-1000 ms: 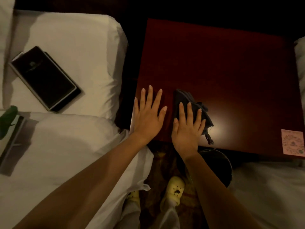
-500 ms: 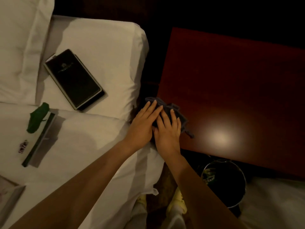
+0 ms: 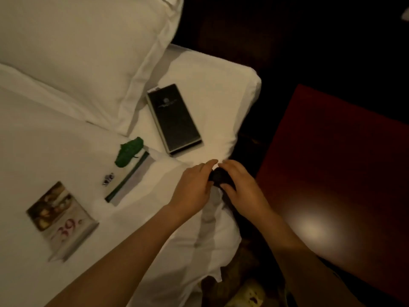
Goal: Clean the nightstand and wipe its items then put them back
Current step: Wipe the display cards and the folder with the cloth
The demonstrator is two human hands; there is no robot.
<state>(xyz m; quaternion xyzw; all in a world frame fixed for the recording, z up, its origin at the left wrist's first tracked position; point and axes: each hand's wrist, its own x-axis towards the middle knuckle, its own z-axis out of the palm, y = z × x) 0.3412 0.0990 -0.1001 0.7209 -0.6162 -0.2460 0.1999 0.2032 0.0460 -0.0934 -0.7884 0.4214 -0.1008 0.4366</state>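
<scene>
The dark red nightstand (image 3: 336,165) fills the right side, its top bare and glossy. My left hand (image 3: 194,187) and my right hand (image 3: 240,183) meet over the bed's edge, both closed around a bunched dark cloth (image 3: 218,177). On the white bed (image 3: 66,162) lie the nightstand's items: a black folder (image 3: 173,118), a green-topped card holder (image 3: 128,169) and a printed menu card (image 3: 60,218) marked 39.
A white pillow (image 3: 77,52) lies at the upper left. A dark gap separates the bed from the nightstand. Yellow slippers (image 3: 252,293) show on the floor at the bottom.
Both hands carried the cloth off the nightstand's left corner to the bed's edge and bunched it up. The view swung left, bringing more of the bed and the menu card into sight.
</scene>
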